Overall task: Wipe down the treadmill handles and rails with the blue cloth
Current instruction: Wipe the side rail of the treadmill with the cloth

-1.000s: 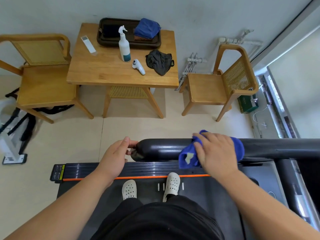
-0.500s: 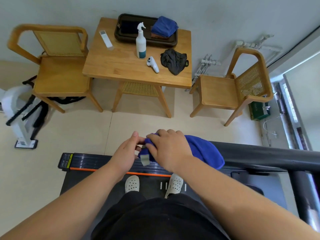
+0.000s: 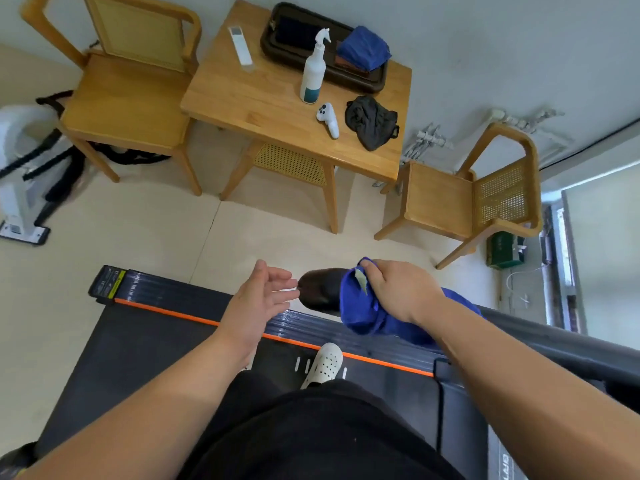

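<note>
While your right hand (image 3: 398, 292) grips the blue cloth (image 3: 360, 317), fingers curled into its folds, the cloth drapes over the black handle rail (image 3: 317, 287) just short of the rail's rounded end. A pale tag shows beside your thumb. The bare end of the rail pokes out to the left of the cloth. Your left hand (image 3: 259, 299) is open, fingers straight and reaching toward that end, fingertips just beside it; you cannot tell from this angle whether they touch it. Below both hands runs the treadmill deck (image 3: 156, 341) with its orange stripe, and one white clog (image 3: 323, 365) stands on it. Farther out, a wooden table (image 3: 242, 105) carries a spray bottle (image 3: 313, 74), a white controller (image 3: 328, 119), a crumpled black cloth (image 3: 370, 121), a white remote (image 3: 240, 45) and a dark tray (image 3: 291, 31) holding a second blue cloth (image 3: 363, 48). A wooden chair (image 3: 121, 102) stands to the table's left, a second wooden chair (image 3: 450, 199) to its right.
</note>
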